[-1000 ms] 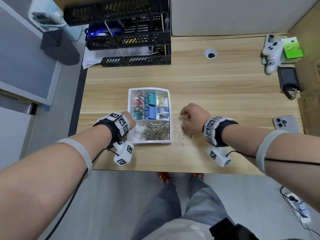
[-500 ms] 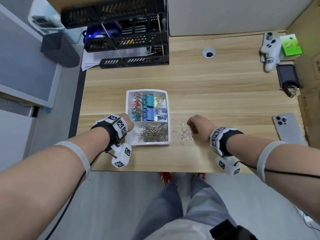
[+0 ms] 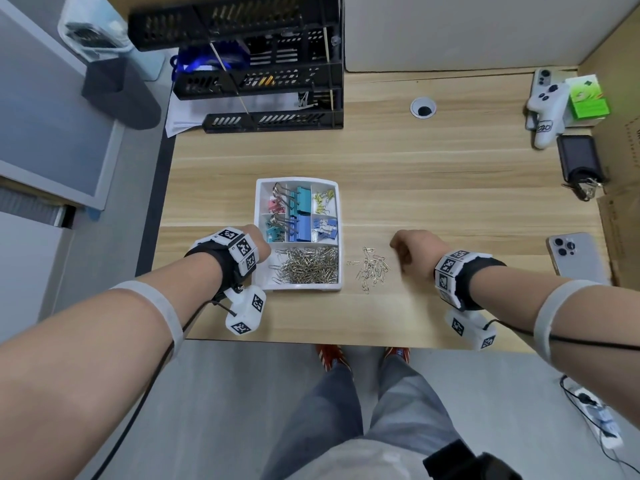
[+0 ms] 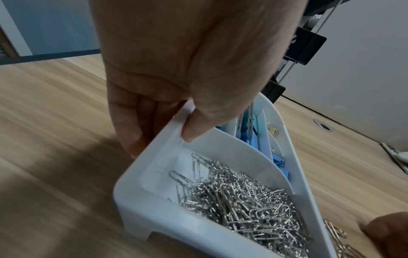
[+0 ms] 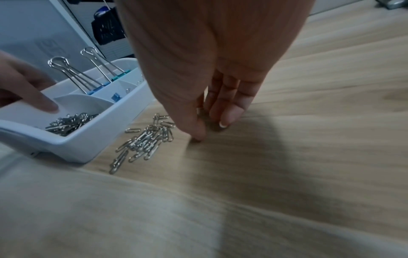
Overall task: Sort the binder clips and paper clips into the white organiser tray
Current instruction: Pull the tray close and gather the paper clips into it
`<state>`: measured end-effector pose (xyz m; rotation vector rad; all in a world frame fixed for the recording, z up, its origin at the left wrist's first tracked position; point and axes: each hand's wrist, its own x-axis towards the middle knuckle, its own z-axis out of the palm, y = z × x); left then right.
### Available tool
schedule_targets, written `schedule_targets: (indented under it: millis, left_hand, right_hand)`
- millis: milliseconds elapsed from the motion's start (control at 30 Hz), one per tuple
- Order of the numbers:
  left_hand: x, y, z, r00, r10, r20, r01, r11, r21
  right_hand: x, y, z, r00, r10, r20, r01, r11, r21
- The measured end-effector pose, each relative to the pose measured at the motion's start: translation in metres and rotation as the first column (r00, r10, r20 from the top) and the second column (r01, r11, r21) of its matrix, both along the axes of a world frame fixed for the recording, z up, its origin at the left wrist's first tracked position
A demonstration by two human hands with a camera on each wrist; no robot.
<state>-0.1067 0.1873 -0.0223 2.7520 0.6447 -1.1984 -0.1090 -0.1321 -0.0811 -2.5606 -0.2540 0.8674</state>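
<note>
Closest in, a loose heap of thin silver wire paper clips (image 3: 372,270) sits on the wood-grain surface (image 3: 450,188), just right of the glossy white organiser tray (image 3: 298,287). Right hand (image 3: 414,252) rests beside them, fingertips down, holding nothing. Left hand (image 4: 187,73) grips the tray's rounded left rim. Colourful binder clips (image 3: 299,209) fill the far compartments.

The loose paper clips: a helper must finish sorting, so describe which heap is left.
On the wooden desk find the white organiser tray. Just right of its front compartment lies a small heap of loose silver wire paper clips, on bare wood, unlike those inside.
</note>
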Motion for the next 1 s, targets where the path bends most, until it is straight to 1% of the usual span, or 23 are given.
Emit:
schedule_targets:
  millis: [133,200,300,400,467,533,567,633,767,1000]
  left_hand:
    - [0.0,0.0,0.0,1.0,-0.02,-0.006,0.02,1.0,0.011]
    - [0.0,0.0,0.001,1.0,-0.024,-0.008,0.024,1.0,0.006]
    - [0.0,0.0,0.001,1.0,-0.01,-0.005,0.01,1.0,-0.001]
    - [0.0,-0.001,0.001,1.0,-0.003,-0.009,0.003,1.0,-0.01]
    - [0.0,0.0,-0.001,1.0,0.004,-0.007,-0.004,1.0,-0.007]
    - [0.0,0.0,-0.002,1.0,0.016,0.002,-0.016,1.0,-0.009]
    - [0.0,0.0,-0.002,1.0,0.021,0.007,-0.021,1.0,-0.012]
    - [0.0,-0.001,-0.003,1.0,0.024,0.013,-0.024,1.0,-0.016]
    - [0.0,-0.001,-0.006,1.0,0.017,0.017,-0.017,1.0,-0.019]
    - [0.002,0.003,-0.01,1.0,-0.014,-0.012,0.014,1.0,0.002]
  right_hand:
    - [-0.01,0.018,-0.006,0.999,-0.03,0.009,0.029,0.994,0.107]
    - [-0.012,0.025,-0.01,1.0,-0.02,-0.005,0.02,0.992,0.127]
    - [-0.011,0.029,-0.011,1.0,0.015,0.001,-0.015,0.993,0.121]
    - [-0.013,0.027,-0.006,0.998,0.034,0.05,-0.039,0.994,0.104]
    - [-0.014,0.028,-0.004,0.992,0.101,0.08,-0.107,0.992,0.07]
    - [-0.016,0.032,-0.005,0.981,0.18,0.078,-0.181,0.983,0.01]
    - [-0.017,0.035,-0.006,0.977,0.196,0.078,-0.196,0.981,-0.01]
    - [-0.021,0.042,-0.009,0.978,0.188,0.089,-0.189,0.982,-0.006]
    - [-0.034,0.05,-0.015,0.977,0.165,0.133,-0.175,0.983,0.062]
    - [-0.03,0.051,-0.023,0.981,0.111,0.159,-0.136,0.978,0.156]
